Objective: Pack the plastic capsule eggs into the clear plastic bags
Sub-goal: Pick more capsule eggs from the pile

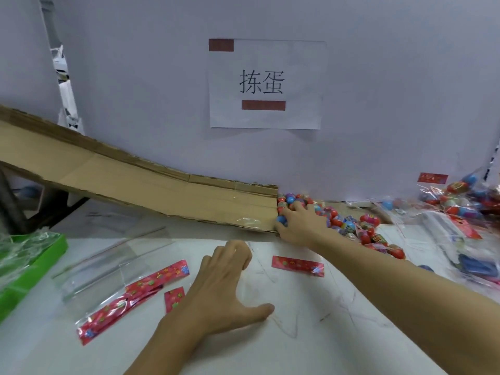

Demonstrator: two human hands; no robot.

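From the head camera, your right hand (pixel 299 226) is reaching across to the pile of capsule eggs (pixel 349 226) lying at the foot of the cardboard chute (pixel 140 182), and its fingers are curling over several eggs at the chute's lower edge, with a blue egg (pixel 281 219) showing under the fingertips; you are grasping into the pile, though I cannot tell how many eggs you are actually holding. Your left hand (pixel 227 285) is resting on the white table (pixel 311 334) with the thumb spread out and the fingers bent loosely, holding nothing. Just left of that hand, clear plastic bags (pixel 108 269) with red printed header strips are lying flat on the table, and another red header (pixel 297 266) is lying between your two arms. Filled bags of eggs (pixel 457 201) are piling up at the far right. A green tray (pixel 29 263) is sitting at the left edge, and a paper sign (pixel 266 83) is hanging on the wall above the chute.
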